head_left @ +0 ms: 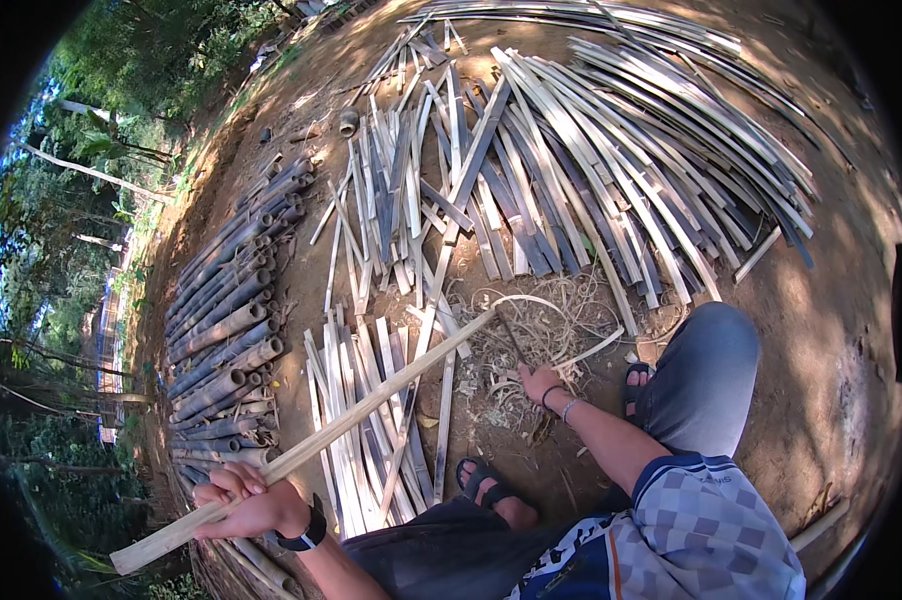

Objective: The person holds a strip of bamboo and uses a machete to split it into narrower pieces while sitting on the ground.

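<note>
Head view, bamboo strip (371, 400): and there it is, long axis on the diagonal, low end out at the lower left of the frame, far end pointing up and right to the centre!
Left hand (241, 500): lower left, grip wrapped firmly round the strip near its low end.
Right hand (541, 383): just right of centre, grip closed on a thin dark tool (513, 338), tip up at the strip's far end; contact, cannot tell.
Shavings (561, 310): curly heap, centre-right.
</note>
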{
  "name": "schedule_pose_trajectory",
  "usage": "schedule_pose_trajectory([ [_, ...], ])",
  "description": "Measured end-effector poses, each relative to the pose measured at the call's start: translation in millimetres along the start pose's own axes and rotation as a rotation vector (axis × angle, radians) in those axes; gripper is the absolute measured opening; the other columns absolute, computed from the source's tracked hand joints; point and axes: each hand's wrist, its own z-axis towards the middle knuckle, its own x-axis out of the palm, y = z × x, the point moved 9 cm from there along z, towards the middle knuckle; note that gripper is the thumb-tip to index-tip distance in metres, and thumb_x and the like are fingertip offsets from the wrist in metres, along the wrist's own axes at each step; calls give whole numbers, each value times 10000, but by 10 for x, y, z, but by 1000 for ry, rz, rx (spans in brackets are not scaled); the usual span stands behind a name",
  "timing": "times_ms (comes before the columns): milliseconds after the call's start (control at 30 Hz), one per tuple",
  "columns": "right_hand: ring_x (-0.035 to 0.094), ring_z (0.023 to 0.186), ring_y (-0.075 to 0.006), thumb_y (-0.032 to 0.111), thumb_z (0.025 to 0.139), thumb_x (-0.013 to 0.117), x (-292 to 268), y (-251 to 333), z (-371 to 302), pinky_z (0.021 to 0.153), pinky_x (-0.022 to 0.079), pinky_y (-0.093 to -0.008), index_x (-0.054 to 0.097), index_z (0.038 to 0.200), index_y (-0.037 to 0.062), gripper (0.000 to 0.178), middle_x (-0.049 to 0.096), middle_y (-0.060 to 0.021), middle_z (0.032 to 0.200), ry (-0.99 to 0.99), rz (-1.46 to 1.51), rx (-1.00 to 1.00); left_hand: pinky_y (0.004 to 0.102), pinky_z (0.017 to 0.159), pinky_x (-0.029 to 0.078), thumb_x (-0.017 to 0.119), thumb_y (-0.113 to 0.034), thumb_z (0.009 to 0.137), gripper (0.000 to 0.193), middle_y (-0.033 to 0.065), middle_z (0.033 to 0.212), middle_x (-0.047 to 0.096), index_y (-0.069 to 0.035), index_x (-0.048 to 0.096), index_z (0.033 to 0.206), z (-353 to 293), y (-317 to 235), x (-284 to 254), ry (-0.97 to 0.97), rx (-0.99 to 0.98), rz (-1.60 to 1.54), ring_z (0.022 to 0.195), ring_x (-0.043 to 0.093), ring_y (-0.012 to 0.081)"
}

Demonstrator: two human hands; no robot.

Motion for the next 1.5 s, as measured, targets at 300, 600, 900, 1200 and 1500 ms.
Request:
schedule_pose_trajectory([
  [300, 614, 766, -422, 504, 931, 430, 119, 901, -815, 710, 462, -480, 576, 807, -67, 603, 600, -257, 717, 127, 27, -381, 191, 344, 229, 154, -656, 941, 600, 2, 470, 280, -136, 297, 678, -41, -46, -75, -2, 21, -34, 345, 264, 95],
  [600, 610, 516, -311, 407, 957, 458, -64, 2136, -2495, 516, 482, -398, 537, 839, -30, 460, 595, -176, 598, 439, 186, -783, 190, 327, 209, 194, -663, 935, 594, -6, 455, 267, -138, 286, 671, -74, -93, -28, -39, 17, -83, 345, 248, 88],
  [900, 631, 551, -340, 397, 942, 492, 62, 1295, -1864, 538, 489, -428, 546, 888, -22, 426, 589, -170, 563, 281, 200, -511, 170, 315, 213, 216, -670, 929, 592, -9, 450, 247, -141, 262, 668, -232, -246, 43, -66, 75, -15, 342, 234, 83],
  [1200, 655, 549, -281, 384, 935, 515, 63, 1469, -2222, 515, 500, -397, 578, 865, -13, 408, 597, -139, 542, 436, 425, -514, 165, 327, 221, 211, -642, 947, 566, -2, 473, 267, -140, 278, 693, -205, -235, -24, -114, 84, -18, 367, 263, 77],
  [1500, 639, 522, -232, 407, 942, 510, 61, 1405, -2206, 503, 497, -364, 569, 843, -20, 442, 573, -108, 546, 460, 457, -432, 168, 323, 218, 212, -639, 948, 568, -2, 471, 259, -138, 281, 690, -169, -161, -66, -109, 77, -34, 368, 249, 80],
])
